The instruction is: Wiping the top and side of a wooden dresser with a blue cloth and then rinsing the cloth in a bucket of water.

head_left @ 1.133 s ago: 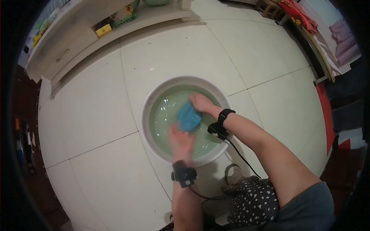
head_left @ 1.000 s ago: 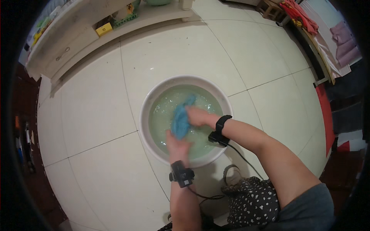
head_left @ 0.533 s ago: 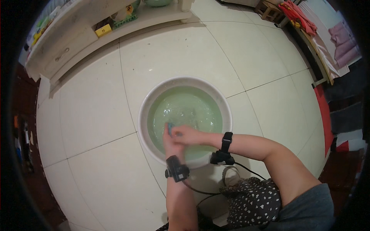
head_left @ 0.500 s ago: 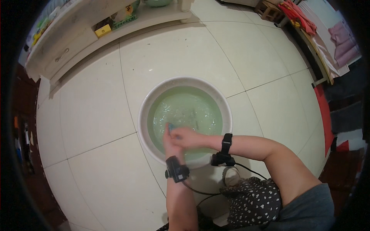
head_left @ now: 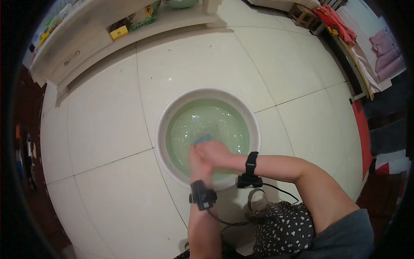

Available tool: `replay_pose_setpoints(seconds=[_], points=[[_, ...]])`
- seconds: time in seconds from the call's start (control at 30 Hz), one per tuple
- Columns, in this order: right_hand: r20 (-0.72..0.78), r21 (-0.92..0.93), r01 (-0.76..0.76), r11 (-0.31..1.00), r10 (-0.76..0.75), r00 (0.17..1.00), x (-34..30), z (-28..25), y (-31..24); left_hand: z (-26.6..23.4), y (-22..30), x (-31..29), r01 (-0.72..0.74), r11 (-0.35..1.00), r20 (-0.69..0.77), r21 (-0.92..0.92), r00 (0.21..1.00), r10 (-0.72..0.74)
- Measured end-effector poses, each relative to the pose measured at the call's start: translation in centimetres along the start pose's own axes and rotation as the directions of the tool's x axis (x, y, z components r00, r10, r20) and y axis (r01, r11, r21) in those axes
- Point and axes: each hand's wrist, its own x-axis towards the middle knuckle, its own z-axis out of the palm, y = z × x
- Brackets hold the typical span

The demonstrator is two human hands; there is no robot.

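A round white basin [head_left: 161,129] of greenish water [head_left: 226,116] stands on the floor in front of me. Over its near half my two hands meet. My right hand [head_left: 214,153] is closed and lies partly across my left hand [head_left: 198,161], whose fingers are largely covered. From between them pokes a small, soft-looking blue thing [head_left: 202,139], perhaps a piece of cloth, close to the water. Its full shape is hidden, and both hands appear pressed around it. Each wrist wears a black strapped device with a cable.
Pale floor tiles [head_left: 108,116] surround the basin. A whitish cabinet [head_left: 86,47] runs along the far left, with a yellow box [head_left: 119,32] on its low shelf. At the far right are a small wooden stool [head_left: 304,16] and a bench with red cloth [head_left: 338,26].
Both hands have shifted slightly right and drawn closer together. The left fingers, earlier pointing up beside the right hand, are now tucked against it, and more of the blue thing shows.
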Motion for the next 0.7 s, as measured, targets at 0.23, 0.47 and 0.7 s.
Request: replay_pose_setpoints(seconds=[0.23, 0.47, 0.7], points=[[-0.106, -0.137, -0.121, 0.983, 0.107, 0.989, 5.4, -0.4, 9.7, 2.3, -1.1, -1.5, -0.068, 0.995, 0.036, -0.076, 0.997, 0.071], [0.095, -0.006, -0.222, 0.975, 0.222, 0.971, 4.2, -0.4, 8.9, 0.1, 0.5, -1.1, -0.193, 0.975, -0.234, 0.112, 0.948, 0.215], [0.122, 0.094, -0.262, 0.961, 0.250, 0.961, 5.7, -2.0, 10.2, 1.1, 1.0, -0.8, -0.260, 0.702, -0.182, 0.662, 0.854, 0.488]])
